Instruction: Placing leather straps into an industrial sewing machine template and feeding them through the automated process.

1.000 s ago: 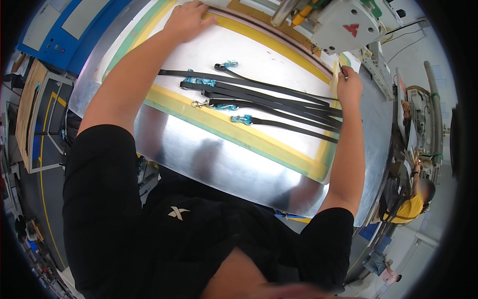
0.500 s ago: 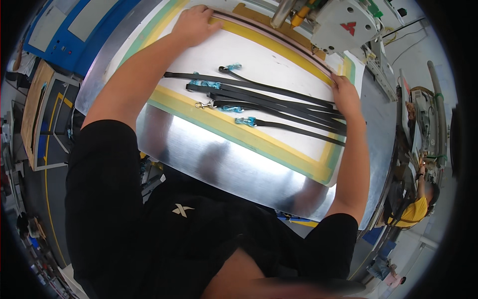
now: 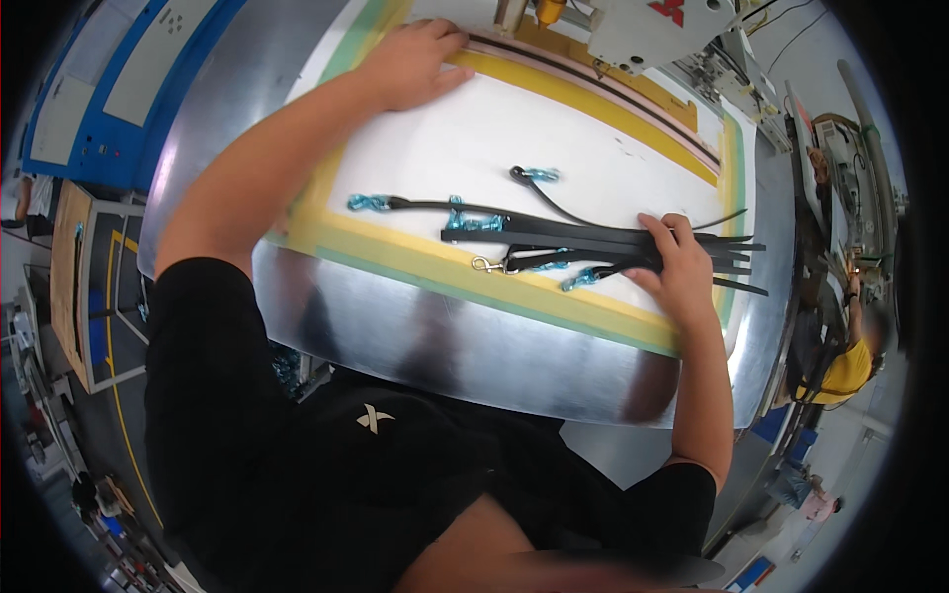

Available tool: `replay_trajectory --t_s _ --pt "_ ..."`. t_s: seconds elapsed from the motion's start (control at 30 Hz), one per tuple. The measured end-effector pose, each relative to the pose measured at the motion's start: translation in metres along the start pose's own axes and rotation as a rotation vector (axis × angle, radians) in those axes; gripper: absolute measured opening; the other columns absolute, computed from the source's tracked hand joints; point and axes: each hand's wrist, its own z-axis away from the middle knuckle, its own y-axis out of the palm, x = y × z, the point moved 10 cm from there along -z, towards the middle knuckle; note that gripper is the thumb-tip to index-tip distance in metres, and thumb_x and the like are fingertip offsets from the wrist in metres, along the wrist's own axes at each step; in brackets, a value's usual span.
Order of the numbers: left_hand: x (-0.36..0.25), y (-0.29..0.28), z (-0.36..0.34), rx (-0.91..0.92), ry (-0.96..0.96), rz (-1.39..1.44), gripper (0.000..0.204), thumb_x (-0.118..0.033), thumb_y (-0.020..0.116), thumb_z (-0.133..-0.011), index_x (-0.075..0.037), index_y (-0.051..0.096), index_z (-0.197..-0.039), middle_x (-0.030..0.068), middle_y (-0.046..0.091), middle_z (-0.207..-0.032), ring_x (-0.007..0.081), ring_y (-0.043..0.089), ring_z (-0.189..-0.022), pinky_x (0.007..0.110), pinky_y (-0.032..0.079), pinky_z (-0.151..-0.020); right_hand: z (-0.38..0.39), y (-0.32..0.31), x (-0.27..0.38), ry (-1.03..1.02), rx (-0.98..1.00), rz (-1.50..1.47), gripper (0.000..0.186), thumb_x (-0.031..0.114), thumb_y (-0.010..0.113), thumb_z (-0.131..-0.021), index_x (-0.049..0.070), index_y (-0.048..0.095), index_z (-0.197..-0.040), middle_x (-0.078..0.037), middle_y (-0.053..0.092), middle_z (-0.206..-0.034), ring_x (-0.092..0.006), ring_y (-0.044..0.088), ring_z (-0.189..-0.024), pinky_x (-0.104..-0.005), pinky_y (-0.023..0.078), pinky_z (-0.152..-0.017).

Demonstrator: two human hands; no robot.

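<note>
Several black straps (image 3: 583,235) lie in a bundle on the white board (image 3: 435,148), some ending in clear blue wrapped pieces (image 3: 371,203). A bare metal snap hook (image 3: 491,265) shows at one end. My right hand (image 3: 680,269) is closed around the bundle near its right part, strap ends sticking out beyond it. My left hand (image 3: 413,64) lies flat at the board's far left, thumb apart, touching the left end of a pink-edged rail (image 3: 593,74). A dark strip runs along this rail; whether the fingertips press on the strip is hidden.
A yellow band (image 3: 554,89) runs beside the rail, and yellow-green tape borders the board. The shiny metal table (image 3: 395,306) reaches toward me. A white machine head (image 3: 662,35) overhangs the far side. Blue cabinets (image 3: 109,89) stand at left; a person in yellow (image 3: 845,371) is at right.
My right hand has left the rail's right end and come nearer, closing on the straps, which are now bunched together. My left hand stays by the rail's left end.
</note>
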Motion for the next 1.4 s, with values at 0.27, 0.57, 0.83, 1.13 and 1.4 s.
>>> replay_trajectory --t_s 0.27,0.57,0.83,1.13,1.4 --pt "0.007 0.018 0.009 0.092 0.037 0.238 0.059 -0.042 0.062 -0.100 -0.008 0.054 -0.147 0.0223 0.054 -0.146 0.0420 0.057 -0.128 0.047 0.045 -0.111 -0.071 0.022 0.072 0.034 0.134 -0.104 0.079 0.047 0.090 -0.070 0.015 0.063 -0.137 -0.011 0.058 -0.119 -0.0329 0.066 -0.101 -0.0426 0.054 -0.084" --pt "-0.003 0.025 0.005 0.123 0.182 0.273 0.068 -0.052 0.063 -0.098 -0.016 0.049 -0.154 0.0292 0.045 -0.154 0.0468 0.044 -0.143 0.051 0.036 -0.119 -0.224 0.003 0.061 0.201 -0.211 -0.171 0.022 0.019 0.063 -0.100 0.002 0.072 -0.112 -0.018 0.070 -0.100 -0.0376 0.067 -0.097 -0.0436 0.052 -0.088" --pt "-0.009 0.038 -0.008 0.072 0.137 0.272 0.078 -0.060 0.064 -0.094 -0.016 0.049 -0.156 0.0279 0.047 -0.152 0.0444 0.039 -0.147 0.053 0.029 -0.122 -0.251 0.063 0.046 0.214 -0.309 -0.184 0.022 0.021 0.061 -0.100 0.010 0.070 -0.117 -0.014 0.068 -0.114 -0.0373 0.067 -0.103 -0.0471 0.054 -0.089" --pt "0.007 0.032 -0.004 0.092 0.207 0.177 0.064 -0.046 0.063 -0.099 -0.006 0.055 -0.149 0.0129 0.057 -0.151 0.0356 0.046 -0.145 0.053 0.028 -0.124 -0.252 0.062 0.058 0.233 -0.289 -0.089 0.024 0.027 0.063 -0.099 0.012 0.069 -0.117 -0.012 0.068 -0.111 -0.0346 0.069 -0.101 -0.0451 0.055 -0.087" --pt "0.029 0.020 -0.011 -0.092 0.126 0.292 0.031 -0.026 0.070 -0.091 -0.005 0.076 -0.112 0.0107 0.073 -0.117 0.0342 0.065 -0.111 0.047 0.049 -0.103 -0.256 0.061 0.076 0.054 -0.263 -0.225 0.028 0.015 0.065 -0.096 0.013 0.070 -0.123 -0.007 0.069 -0.121 -0.0326 0.068 -0.106 -0.0421 0.055 -0.091"
